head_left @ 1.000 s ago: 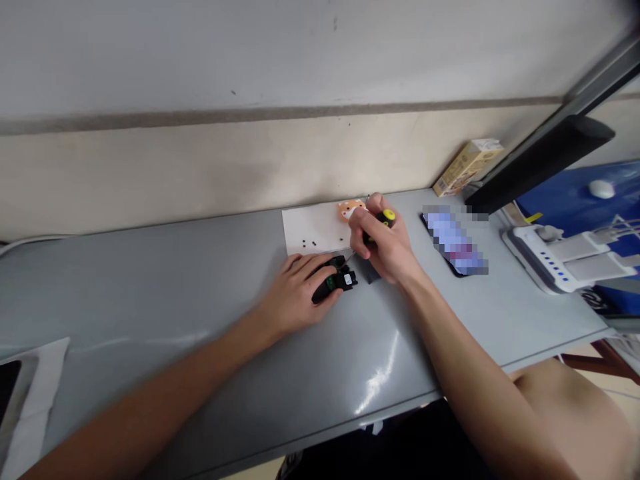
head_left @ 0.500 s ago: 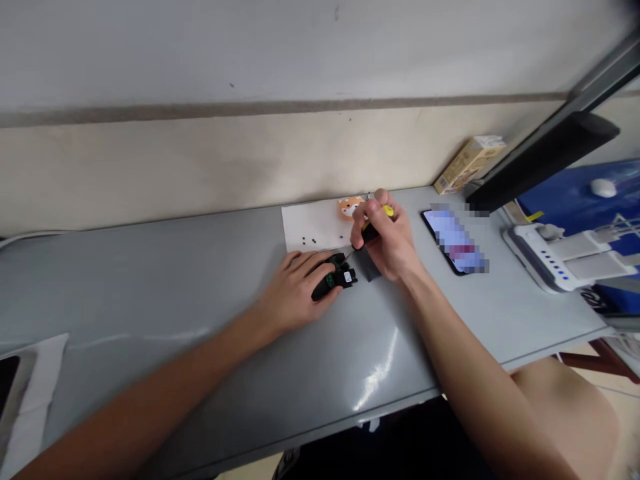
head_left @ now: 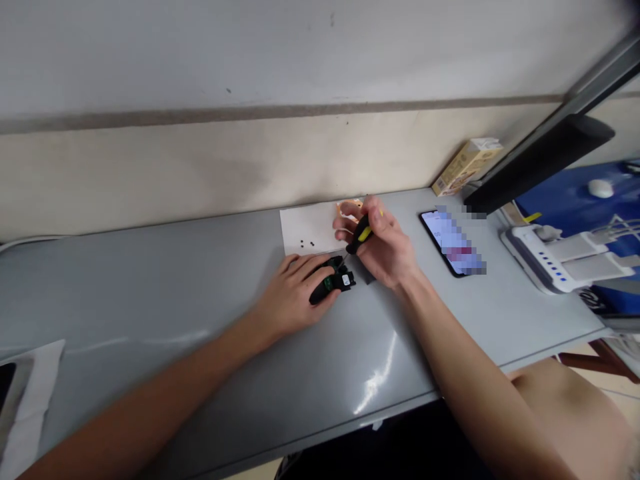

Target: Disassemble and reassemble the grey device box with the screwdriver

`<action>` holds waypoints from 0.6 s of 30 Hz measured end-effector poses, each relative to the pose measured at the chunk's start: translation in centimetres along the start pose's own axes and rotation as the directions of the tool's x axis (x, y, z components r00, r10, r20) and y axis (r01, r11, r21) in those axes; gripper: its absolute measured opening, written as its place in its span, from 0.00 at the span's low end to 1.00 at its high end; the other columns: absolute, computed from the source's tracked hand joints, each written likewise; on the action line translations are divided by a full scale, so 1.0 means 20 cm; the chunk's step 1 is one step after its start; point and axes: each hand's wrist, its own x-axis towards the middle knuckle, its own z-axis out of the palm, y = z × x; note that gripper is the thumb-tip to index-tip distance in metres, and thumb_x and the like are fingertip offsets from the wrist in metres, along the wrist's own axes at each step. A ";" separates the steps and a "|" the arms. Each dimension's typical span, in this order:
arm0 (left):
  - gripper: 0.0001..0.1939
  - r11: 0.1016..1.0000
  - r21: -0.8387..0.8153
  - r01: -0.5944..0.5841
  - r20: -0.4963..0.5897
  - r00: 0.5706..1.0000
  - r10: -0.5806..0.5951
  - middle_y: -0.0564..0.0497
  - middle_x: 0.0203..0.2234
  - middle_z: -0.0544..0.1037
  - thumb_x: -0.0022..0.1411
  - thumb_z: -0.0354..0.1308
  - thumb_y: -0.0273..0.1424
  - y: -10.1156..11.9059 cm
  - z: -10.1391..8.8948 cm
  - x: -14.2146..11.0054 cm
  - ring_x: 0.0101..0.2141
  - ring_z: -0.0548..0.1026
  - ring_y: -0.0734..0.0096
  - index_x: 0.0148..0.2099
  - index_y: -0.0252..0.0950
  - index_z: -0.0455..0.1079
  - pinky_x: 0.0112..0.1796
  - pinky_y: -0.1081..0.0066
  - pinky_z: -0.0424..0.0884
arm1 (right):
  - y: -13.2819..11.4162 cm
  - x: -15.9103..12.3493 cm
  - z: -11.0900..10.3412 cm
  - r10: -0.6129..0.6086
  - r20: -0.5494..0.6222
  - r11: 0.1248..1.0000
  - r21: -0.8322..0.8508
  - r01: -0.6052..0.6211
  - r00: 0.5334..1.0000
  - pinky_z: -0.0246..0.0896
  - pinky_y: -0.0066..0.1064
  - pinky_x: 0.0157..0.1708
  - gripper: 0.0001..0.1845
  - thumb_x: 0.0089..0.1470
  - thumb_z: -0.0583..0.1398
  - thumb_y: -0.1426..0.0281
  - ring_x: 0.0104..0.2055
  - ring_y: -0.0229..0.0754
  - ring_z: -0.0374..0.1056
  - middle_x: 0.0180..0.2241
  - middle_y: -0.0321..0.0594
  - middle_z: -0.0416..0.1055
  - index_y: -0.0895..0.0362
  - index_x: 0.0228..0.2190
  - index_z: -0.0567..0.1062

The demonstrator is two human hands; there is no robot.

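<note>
Pressed to the table under my left hand (head_left: 297, 290) is an opened black device (head_left: 344, 280) that looks like a computer mouse. A bit of green circuit board and a small white label show on it, while my fingers cover its left part. My right hand (head_left: 383, 243) grips a black and yellow screwdriver (head_left: 363, 233), tilted, its thin shaft pointing down into the device. Whether the tip sits in a screw is too small to tell. Just behind, a white paper sheet (head_left: 305, 223) carries several tiny dark screws (head_left: 302, 243).
An orange and white object (head_left: 345, 208) lies on the paper, partly behind my right fingers. A phone (head_left: 450, 243) lies to the right, then a white power strip (head_left: 540, 257). A carton (head_left: 465, 167) leans by the wall. A dark-screened item (head_left: 13, 393) rests at left.
My right fingers have loosened and spread around the screwdriver handle, which has turned to show more of its yellow stripe. My left hand and the device hold their place; the view shifted slightly.
</note>
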 end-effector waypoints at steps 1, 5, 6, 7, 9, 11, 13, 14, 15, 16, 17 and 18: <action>0.13 1.000 -0.004 0.003 0.008 1.000 -0.003 0.45 0.58 0.78 0.69 0.59 0.35 0.00 0.00 0.00 0.55 0.76 0.55 0.54 0.40 0.74 0.57 0.53 0.67 | 0.00 0.00 0.00 0.018 0.015 1.000 -0.019 -0.018 1.000 0.65 0.31 0.28 0.25 0.51 0.70 0.50 0.28 0.35 0.66 0.34 0.34 0.68 0.52 0.28 0.65; 0.14 1.000 -0.008 0.005 0.011 1.000 -0.005 0.46 0.59 0.77 0.69 0.59 0.35 0.00 0.01 0.00 0.56 0.76 0.55 0.55 0.41 0.73 0.59 0.53 0.66 | 0.02 0.00 0.01 0.011 -0.043 0.993 -0.116 -0.016 0.999 0.48 0.26 0.17 0.28 0.53 0.66 0.44 0.18 0.32 0.47 0.20 0.26 0.52 0.51 0.28 0.61; 0.14 1.000 -0.004 0.003 0.005 1.000 -0.003 0.46 0.59 0.77 0.69 0.59 0.36 0.00 0.01 0.00 0.56 0.76 0.55 0.55 0.41 0.73 0.59 0.53 0.66 | 0.02 0.01 0.01 -0.003 -0.066 0.992 -0.127 -0.006 0.998 0.46 0.26 0.17 0.28 0.52 0.66 0.43 0.18 0.32 0.45 0.20 0.26 0.49 0.51 0.28 0.62; 0.14 1.000 0.000 0.000 0.001 1.000 0.000 0.46 0.59 0.77 0.69 0.59 0.36 0.00 0.01 0.00 0.56 0.76 0.56 0.55 0.41 0.73 0.59 0.53 0.66 | 0.02 0.01 0.02 -0.013 -0.081 0.992 -0.129 0.002 0.997 0.46 0.26 0.17 0.29 0.52 0.65 0.41 0.19 0.32 0.45 0.20 0.27 0.48 0.51 0.28 0.63; 0.14 1.000 0.002 -0.004 0.000 1.000 0.004 0.46 0.59 0.77 0.69 0.59 0.36 -0.01 0.01 0.00 0.55 0.76 0.56 0.55 0.41 0.73 0.58 0.53 0.66 | 0.02 0.01 0.03 -0.012 -0.080 0.994 -0.106 0.003 0.997 0.48 0.27 0.17 0.29 0.52 0.62 0.37 0.19 0.33 0.48 0.20 0.28 0.49 0.51 0.29 0.66; 0.13 1.000 -0.006 -0.002 0.002 1.000 0.002 0.46 0.58 0.77 0.69 0.59 0.35 0.00 0.01 0.00 0.55 0.77 0.56 0.54 0.41 0.74 0.58 0.53 0.67 | 0.00 0.01 0.03 -0.001 -0.056 0.998 -0.070 -0.003 0.998 0.52 0.29 0.18 0.29 0.54 0.59 0.37 0.21 0.35 0.52 0.21 0.31 0.52 0.51 0.31 0.70; 0.14 1.000 -0.012 0.000 -0.002 1.000 0.000 0.46 0.58 0.77 0.68 0.60 0.35 0.00 0.01 0.00 0.55 0.77 0.56 0.54 0.41 0.74 0.58 0.53 0.67 | -0.01 0.01 0.03 -0.002 -0.035 0.999 -0.041 0.001 0.999 0.57 0.31 0.21 0.26 0.57 0.60 0.41 0.23 0.37 0.57 0.24 0.34 0.58 0.51 0.33 0.73; 0.14 1.000 -0.011 0.000 -0.007 1.000 0.000 0.46 0.58 0.77 0.68 0.60 0.34 0.00 0.01 0.00 0.55 0.77 0.56 0.55 0.41 0.74 0.58 0.53 0.67 | -0.01 0.00 0.03 -0.005 -0.029 1.000 -0.028 0.005 1.000 0.60 0.32 0.23 0.24 0.57 0.62 0.44 0.25 0.37 0.60 0.26 0.35 0.61 0.52 0.33 0.73; 0.14 1.000 -0.009 0.001 -0.009 1.000 -0.001 0.46 0.58 0.77 0.68 0.60 0.34 0.00 0.01 0.00 0.55 0.77 0.56 0.55 0.42 0.74 0.59 0.53 0.66 | -0.01 0.00 0.03 -0.010 -0.025 1.000 -0.016 0.010 1.000 0.63 0.32 0.25 0.21 0.57 0.64 0.47 0.27 0.37 0.63 0.29 0.36 0.63 0.52 0.32 0.73; 0.14 1.000 -0.006 0.002 -0.009 1.000 -0.002 0.46 0.58 0.77 0.68 0.60 0.34 0.00 0.01 0.00 0.55 0.77 0.56 0.55 0.42 0.74 0.59 0.53 0.66 | -0.01 0.00 0.02 -0.011 -0.021 1.000 -0.006 0.011 1.000 0.65 0.33 0.28 0.20 0.55 0.65 0.49 0.29 0.37 0.65 0.31 0.37 0.65 0.53 0.31 0.72; 0.14 1.000 -0.004 0.004 -0.008 1.000 -0.004 0.46 0.58 0.77 0.68 0.60 0.34 0.00 0.01 -0.01 0.55 0.76 0.55 0.55 0.42 0.74 0.59 0.53 0.66 | -0.01 0.00 0.02 -0.006 -0.016 1.000 -0.003 0.006 1.000 0.66 0.33 0.29 0.20 0.54 0.67 0.51 0.31 0.38 0.67 0.34 0.37 0.66 0.53 0.30 0.71; 0.14 1.000 -0.004 0.004 -0.006 1.000 -0.004 0.46 0.58 0.77 0.68 0.60 0.35 0.00 0.01 -0.01 0.56 0.76 0.55 0.55 0.42 0.74 0.59 0.53 0.66 | -0.01 0.00 0.01 0.004 -0.010 1.000 -0.007 -0.005 1.000 0.67 0.33 0.30 0.21 0.52 0.69 0.52 0.31 0.38 0.68 0.35 0.37 0.67 0.53 0.29 0.69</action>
